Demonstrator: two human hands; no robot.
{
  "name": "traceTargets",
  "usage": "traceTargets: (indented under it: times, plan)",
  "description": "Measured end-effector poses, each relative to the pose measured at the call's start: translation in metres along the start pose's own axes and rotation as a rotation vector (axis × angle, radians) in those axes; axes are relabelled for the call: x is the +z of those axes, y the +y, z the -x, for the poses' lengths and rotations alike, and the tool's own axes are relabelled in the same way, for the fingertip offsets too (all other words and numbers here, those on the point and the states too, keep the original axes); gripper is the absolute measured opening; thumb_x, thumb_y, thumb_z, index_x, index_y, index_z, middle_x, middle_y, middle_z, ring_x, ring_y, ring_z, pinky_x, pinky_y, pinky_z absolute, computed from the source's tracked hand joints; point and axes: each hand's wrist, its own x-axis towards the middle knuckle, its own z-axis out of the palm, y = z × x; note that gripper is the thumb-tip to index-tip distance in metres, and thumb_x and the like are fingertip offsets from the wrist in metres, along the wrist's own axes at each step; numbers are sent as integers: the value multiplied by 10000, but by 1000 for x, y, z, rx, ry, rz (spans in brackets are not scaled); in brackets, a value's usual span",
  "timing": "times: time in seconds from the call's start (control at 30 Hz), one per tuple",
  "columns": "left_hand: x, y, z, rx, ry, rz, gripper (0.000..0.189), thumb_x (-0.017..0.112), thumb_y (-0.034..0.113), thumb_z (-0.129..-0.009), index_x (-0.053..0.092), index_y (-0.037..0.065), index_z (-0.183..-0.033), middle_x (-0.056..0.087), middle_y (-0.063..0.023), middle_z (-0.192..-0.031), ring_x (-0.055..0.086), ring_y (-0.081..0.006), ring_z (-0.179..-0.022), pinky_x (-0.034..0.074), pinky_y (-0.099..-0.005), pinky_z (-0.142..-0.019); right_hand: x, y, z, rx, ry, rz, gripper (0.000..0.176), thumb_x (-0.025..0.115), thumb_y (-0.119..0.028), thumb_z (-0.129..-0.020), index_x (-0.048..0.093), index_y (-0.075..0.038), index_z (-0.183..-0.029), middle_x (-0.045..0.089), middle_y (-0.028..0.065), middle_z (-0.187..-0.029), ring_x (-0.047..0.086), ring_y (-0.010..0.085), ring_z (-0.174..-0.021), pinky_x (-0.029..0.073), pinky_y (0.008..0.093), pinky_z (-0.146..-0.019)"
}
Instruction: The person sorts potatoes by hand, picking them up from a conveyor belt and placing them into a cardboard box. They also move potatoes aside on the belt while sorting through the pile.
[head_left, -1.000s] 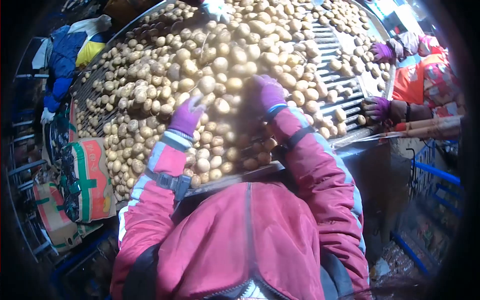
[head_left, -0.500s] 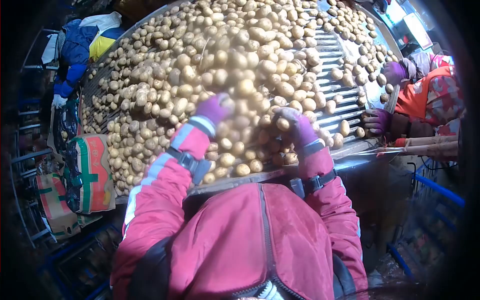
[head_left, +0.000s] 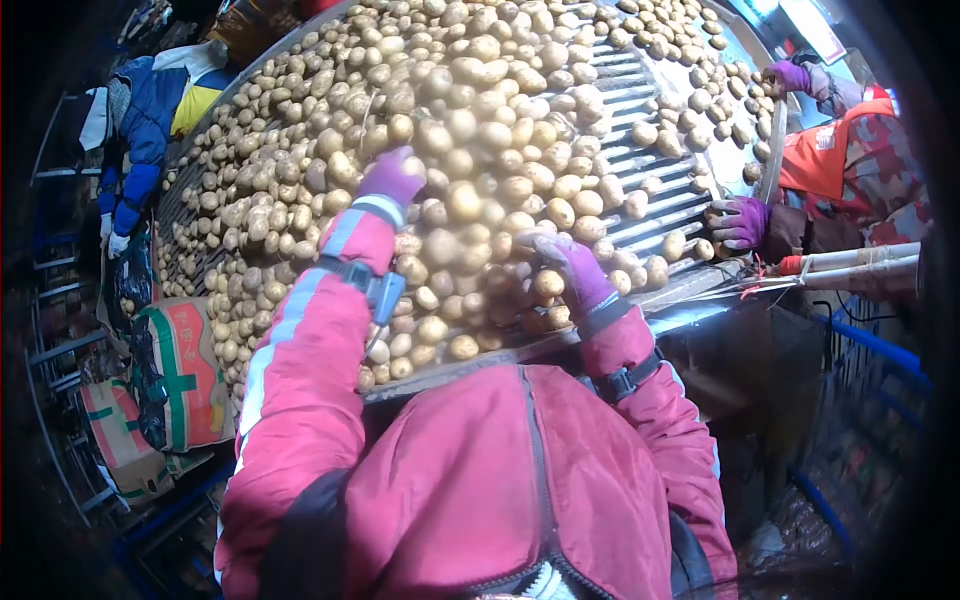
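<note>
Purple gloves with greyish fingers cover both hands. My left hand (head_left: 393,178) is over the heap of potatoes (head_left: 290,150), left of centre. Its fingers are curled, and I cannot make out what they hold. Nearer the front edge, my right hand (head_left: 570,265) reaches leftward among the potatoes with its fingers stretched and apart. One potato (head_left: 548,284) lies just below its thumb side. Between the two hands, several potatoes (head_left: 465,200) look blurred. The potatoes rest on a slatted metal table (head_left: 625,95).
A co-worker's gloved hand (head_left: 740,222) rests at the table's right edge, beside wrapped poles (head_left: 860,268). Another person in a blue jacket (head_left: 145,120) stands at the far left. Packed sacks (head_left: 190,375) stand left of the table, and blue rails (head_left: 875,345) run at lower right.
My left hand has moved left and farther up the heap. My right hand has shifted slightly left and its fingers have straightened. The co-worker's upper hand has moved up, away from the potatoes.
</note>
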Motion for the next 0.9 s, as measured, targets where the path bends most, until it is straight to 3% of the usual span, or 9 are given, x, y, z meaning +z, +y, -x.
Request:
traceTargets:
  times: [0.17,0.27,0.43,0.6,0.7,0.73,0.77,0.87,0.9]
  plan:
    - [-60,68,66,-113,-240,849,554,716,181,-867,549,6,-1365,641,-125,-1233,625,-202,-1096,524,-325,-935,-2,10,-8,-115,-127,119,451,516,-304,-1011,609,19,-1311,656,106,-1258,608,194,-1122,479,316,-974]
    - [-60,107,109,-93,-417,1132,662,728,283,-896,478,8,-1444,617,-113,-1287,599,-175,-1136,496,-296,-965,15,2,3,94,-233,-158,431,494,-285,-1024,609,19,-1307,648,129,-1280,605,186,-1137,490,310,-956]
    - [-56,151,149,246,-536,738,521,660,175,-919,535,15,-1399,602,-140,-1343,553,-201,-1245,465,-331,-1021,28,19,27,-158,16,127,386,611,-367,-963,673,-51,-1175,698,64,-1017,635,138,-852,515,269,-752]
    - [-55,140,142,109,-540,816,306,595,126,-950,655,-6,-1219,708,-77,-1107,661,-127,-921,536,-290,-820,11,36,67,-302,49,235,327,513,-247,-1018,622,-30,-1237,665,63,-1136,615,156,-1015,507,300,-864]
    - [-34,121,123,815,-300,302,223,617,113,-929,692,1,-1108,716,-90,-1064,676,-173,-930,541,-305,-817,-11,60,84,-220,156,225,339,452,-274,-1059,616,-25,-1221,655,66,-1158,621,152,-990,530,302,-849]
    - [-34,130,126,758,-376,310,199,626,80,-909,692,-1,-1078,716,-112,-1061,684,-206,-948,545,-317,-832,-7,49,106,-245,172,268,355,459,-301,-1059,617,-25,-1217,655,74,-1157,626,148,-968,541,297,-819]
    - [-28,142,130,344,-562,647,184,637,65,-873,696,15,-1039,716,-117,-1054,678,-217,-992,541,-322,-863,12,22,139,-15,243,-77,365,465,-334,-1058,624,-31,-1185,673,78,-1074,649,161,-888,561,316,-750]
    - [-6,165,144,463,-610,803,184,626,64,-890,705,-23,-1032,704,-124,-1109,620,-193,-1125,471,-297,-999,-41,84,161,-412,489,153,379,497,-355,-1032,622,-20,-1157,688,101,-1014,673,185,-829,571,327,-682]
    - [-7,175,145,715,-527,634,183,633,77,-896,704,-32,-1024,709,-114,-1087,637,-185,-1084,490,-298,-964,-56,93,179,-448,576,122,388,528,-356,-1006,619,-11,-1159,694,116,-1006,686,201,-835,575,325,-672]
